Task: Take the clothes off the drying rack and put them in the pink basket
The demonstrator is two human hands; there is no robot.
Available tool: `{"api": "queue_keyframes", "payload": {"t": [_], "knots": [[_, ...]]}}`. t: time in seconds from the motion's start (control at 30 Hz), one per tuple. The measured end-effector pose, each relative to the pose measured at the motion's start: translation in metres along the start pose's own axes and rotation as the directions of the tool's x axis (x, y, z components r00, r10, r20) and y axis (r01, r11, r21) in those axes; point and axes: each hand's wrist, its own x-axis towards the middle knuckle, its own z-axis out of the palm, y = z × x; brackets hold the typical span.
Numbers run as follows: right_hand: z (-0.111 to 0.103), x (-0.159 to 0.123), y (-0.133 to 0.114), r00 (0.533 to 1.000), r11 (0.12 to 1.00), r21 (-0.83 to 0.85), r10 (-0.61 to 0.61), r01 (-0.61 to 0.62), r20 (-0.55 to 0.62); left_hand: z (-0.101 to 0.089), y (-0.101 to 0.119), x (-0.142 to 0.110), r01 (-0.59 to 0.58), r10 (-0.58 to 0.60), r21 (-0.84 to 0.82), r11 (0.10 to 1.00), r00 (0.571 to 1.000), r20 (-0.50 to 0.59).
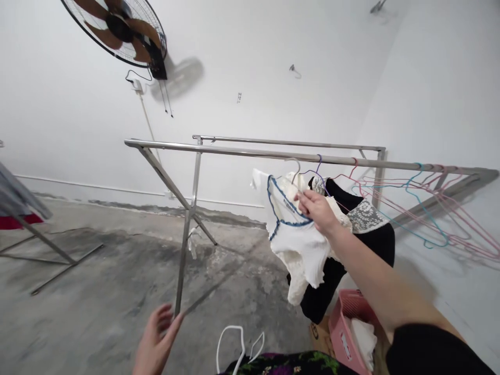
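A: Nearest the lens, low and short of the steel rack rail (250,152): left hand (156,341), palm half turned, fingers spread, holding nothing. Just right of it, a white hanger (234,346) lies over dark floral fabric (289,362).

B: Under the rail?

A: White top with blue trim (292,229) hangs there from a hanger hook, in front of a black lace-trimmed garment (351,234). Right hand (318,208), arm stretched up and forward, fingers pinching the top's neckline, probably to steady it on its hanger.

B: Further right?

A: Pink basket (346,323) below the rail; empty pink and blue hangers (429,208) hooked along the rail's right end.
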Motion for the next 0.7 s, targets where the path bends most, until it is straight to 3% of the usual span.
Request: {"api": "queue_keyframes", "payload": {"t": [0.1, 0.2, 0.23, 0.3, 0.4, 0.53, 0.6, 0.7], "knots": [[0.016, -0.059, 0.01, 0.995, 0.997, 0.024, 0.078, -0.079, 0.063, 0.064, 0.039, 0.019, -0.274, 0.273, -0.021, 0.961, 0.961, -0.039], [0.03, -0.109, 0.027, 0.98, 0.987, 0.041, 0.148, -0.155, 0.13, 0.13, 0.069, 0.023, -0.552, 0.544, 0.11, 0.827, 0.834, 0.096], [0.033, -0.122, 0.033, 0.973, 0.983, 0.039, 0.171, -0.179, 0.154, 0.147, 0.076, 0.021, -0.609, 0.592, 0.162, 0.776, 0.793, 0.146], [0.033, -0.144, 0.044, 0.956, 0.976, 0.012, 0.211, -0.218, 0.203, 0.169, 0.085, 0.013, -0.633, 0.595, 0.239, 0.737, 0.774, 0.217], [0.022, -0.164, 0.059, 0.954, 0.974, -0.134, 0.207, -0.181, 0.216, 0.176, 0.088, 0.005, -0.58, 0.496, 0.269, 0.769, 0.807, 0.321], [-0.005, -0.183, 0.075, 0.967, 0.921, -0.378, 0.178, -0.098, 0.183, 0.161, 0.085, 0.02, -0.499, 0.359, 0.267, 0.825, 0.826, 0.435], [-0.018, -0.194, 0.079, 0.964, 0.907, -0.406, 0.2, -0.114, 0.177, 0.152, 0.083, 0.036, -0.461, 0.295, 0.264, 0.847, 0.822, 0.488], [-0.028, -0.207, 0.073, 0.972, 0.936, -0.319, 0.198, -0.149, 0.128, 0.138, 0.082, 0.056, -0.427, 0.234, 0.236, 0.873, 0.791, 0.566]]}}
